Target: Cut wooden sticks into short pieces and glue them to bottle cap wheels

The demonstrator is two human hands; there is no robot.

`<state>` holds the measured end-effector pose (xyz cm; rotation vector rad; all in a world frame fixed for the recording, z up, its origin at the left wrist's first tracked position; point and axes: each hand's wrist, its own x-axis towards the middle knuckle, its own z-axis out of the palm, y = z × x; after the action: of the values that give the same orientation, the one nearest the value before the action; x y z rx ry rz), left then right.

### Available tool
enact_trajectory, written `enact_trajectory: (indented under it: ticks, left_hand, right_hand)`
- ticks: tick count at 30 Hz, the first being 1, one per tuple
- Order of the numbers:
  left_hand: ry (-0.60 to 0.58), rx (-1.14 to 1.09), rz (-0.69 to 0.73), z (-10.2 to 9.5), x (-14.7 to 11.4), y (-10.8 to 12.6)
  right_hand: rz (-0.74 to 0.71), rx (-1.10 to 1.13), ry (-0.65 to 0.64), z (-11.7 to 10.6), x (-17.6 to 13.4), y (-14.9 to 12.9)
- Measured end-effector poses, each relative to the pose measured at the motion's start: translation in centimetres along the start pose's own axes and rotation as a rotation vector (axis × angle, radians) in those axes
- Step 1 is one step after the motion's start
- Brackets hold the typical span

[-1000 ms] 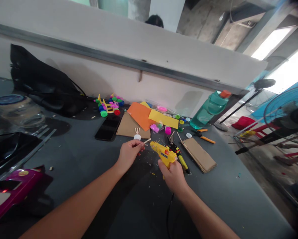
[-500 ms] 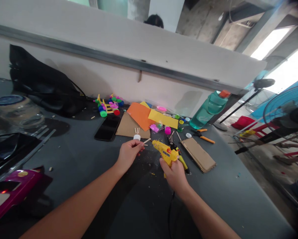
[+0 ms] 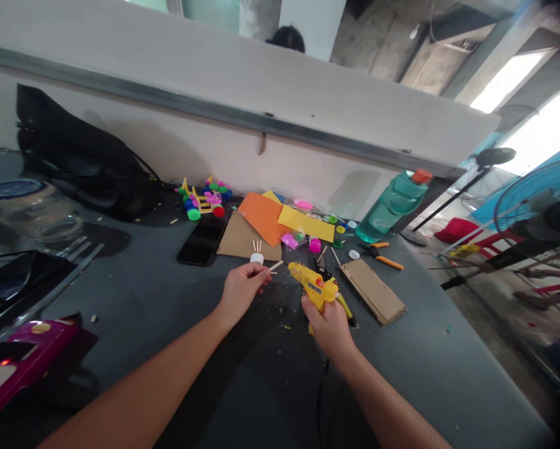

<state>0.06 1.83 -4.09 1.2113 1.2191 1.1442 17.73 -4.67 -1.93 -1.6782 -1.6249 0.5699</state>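
Between its fingertips, my left hand [image 3: 242,290] pinches a thin wooden stick [image 3: 276,265] that points right. Closed around the handle of a yellow glue gun [image 3: 312,282] is my right hand [image 3: 330,324]. The gun's nozzle faces left, close to the stick's free end; whether they touch I cannot tell. Just beyond my left fingers sits a white bottle cap [image 3: 257,257]. Several short sticks [image 3: 257,246] lie behind it on a piece of cardboard [image 3: 233,240]. Pliers with yellow-black handles [image 3: 345,307] lie partly hidden behind the glue gun.
A phone [image 3: 201,240] and a small colourful toy construction [image 3: 204,198] stand left of orange paper [image 3: 264,215]. Folded cardboard [image 3: 373,290], orange-handled pliers [image 3: 388,262] and a teal bottle [image 3: 392,206] are at right. A magenta power strip [image 3: 32,352] lies front left, a clear jar [image 3: 32,209] behind it.
The glue gun has shifted very slightly right, its nozzle a little farther from the stick's end. My left hand holds the stick in nearly the same place.
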Motion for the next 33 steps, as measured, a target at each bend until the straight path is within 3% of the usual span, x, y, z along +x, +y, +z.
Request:
enact_trajectory:
  ticks: [5, 8, 12, 17, 22, 25, 27, 30, 33]
  left_hand:
    - [-0.006, 0.039, 0.024, 0.0, 0.0, -0.1]
    - [-0.009, 0.05, 0.027, 0.0, -0.1, -0.1]
    - [-0.013, 0.047, 0.023, 0.1, -0.1, -0.2]
    - [-0.02, 0.045, 0.021, 0.2, 0.0, -0.3]
    - [0.002, 0.057, 0.011, 0.3, 0.2, -0.6]
    - [0.004, 0.051, 0.02, 0.1, 0.3, -0.9]
    - [0.013, 0.043, 0.026, 0.0, 0.3, -0.8]
    - [0.041, 0.014, 0.032, -0.2, 0.3, -0.5]
    - [0.071, -0.004, 0.034, -0.3, 0.3, -0.3]
  right_hand:
    - [-0.003, 0.063, -0.016, 0.0, 0.0, 0.1]
    - [0.073, 0.199, -0.061, 0.2, -0.1, 0.1]
    - [0.261, 0.728, -0.228, 0.0, -0.2, -0.4]
    - [0.277, 1.406, -0.408, -2.0, 0.0, -1.4]
    - [0.249, 1.735, -0.513, -3.8, -0.1, -2.2]
    - [0.185, 1.675, -0.427, -5.8, 0.0, -2.6]
    - [0.124, 1.507, -0.272, -7.8, 0.4, -2.4]
    - [0.082, 1.078, 0.069, -11.0, 1.1, -0.3]
    - [0.148, 0.442, 0.367, -13.1, 0.9, 3.7]
